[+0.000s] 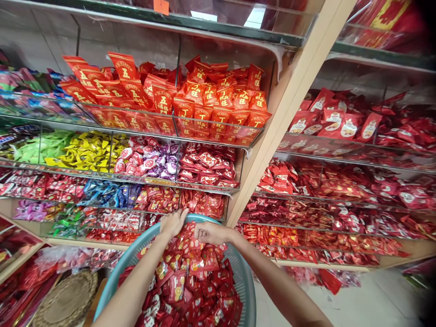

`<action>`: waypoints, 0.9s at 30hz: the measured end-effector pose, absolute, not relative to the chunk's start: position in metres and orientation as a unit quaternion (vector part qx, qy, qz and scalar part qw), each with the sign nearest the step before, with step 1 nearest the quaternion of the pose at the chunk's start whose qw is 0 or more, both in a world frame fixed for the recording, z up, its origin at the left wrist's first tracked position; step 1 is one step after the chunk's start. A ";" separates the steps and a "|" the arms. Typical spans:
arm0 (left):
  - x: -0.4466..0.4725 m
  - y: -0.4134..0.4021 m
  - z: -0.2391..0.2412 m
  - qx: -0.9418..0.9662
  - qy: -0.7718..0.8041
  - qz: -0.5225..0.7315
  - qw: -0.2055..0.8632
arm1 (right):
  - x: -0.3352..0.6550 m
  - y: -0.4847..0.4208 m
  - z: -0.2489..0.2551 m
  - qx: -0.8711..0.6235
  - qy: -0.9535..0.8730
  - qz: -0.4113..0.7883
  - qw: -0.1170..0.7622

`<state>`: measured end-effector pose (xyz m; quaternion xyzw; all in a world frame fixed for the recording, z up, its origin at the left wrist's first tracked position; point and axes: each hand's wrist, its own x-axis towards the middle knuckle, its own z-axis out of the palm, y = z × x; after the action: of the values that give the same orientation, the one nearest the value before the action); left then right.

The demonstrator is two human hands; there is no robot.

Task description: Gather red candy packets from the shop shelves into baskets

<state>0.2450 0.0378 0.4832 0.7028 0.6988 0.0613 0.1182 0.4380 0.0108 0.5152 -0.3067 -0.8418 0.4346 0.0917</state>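
Teal basket [247,277] of red-wrapped sweets [177,286], best kept level: left hand [173,223] is by the rim, right hand [211,232] curls; grips are unclear.

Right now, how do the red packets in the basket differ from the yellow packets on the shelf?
Color: the red packets include some with orange-slice prints, while the yellow packets are mostly plain yellow with dark marks.
Place: the red packets fill a round blue-green basket; the yellow packets sit on a clear-fronted shelf.
Handling: the right hand is over the red packets; neither hand is at the yellow packets.
Both are loose heaps.
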 end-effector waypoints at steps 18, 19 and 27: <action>0.245 0.037 0.485 0.707 0.695 0.070 0.113 | 0.432 0.059 0.494 -0.604 -0.768 0.118 0.179; 0.245 0.036 0.484 0.707 0.694 0.073 0.113 | 0.436 0.063 0.492 -0.622 -0.759 0.103 0.162; 0.243 0.037 0.481 0.709 0.693 0.073 0.113 | 0.441 0.085 0.481 -0.653 -0.751 0.066 0.069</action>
<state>0.2433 0.0374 0.4810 0.7088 0.6926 0.0731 0.1126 0.4414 0.0854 0.4814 -0.6531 -0.7512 0.0661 0.0695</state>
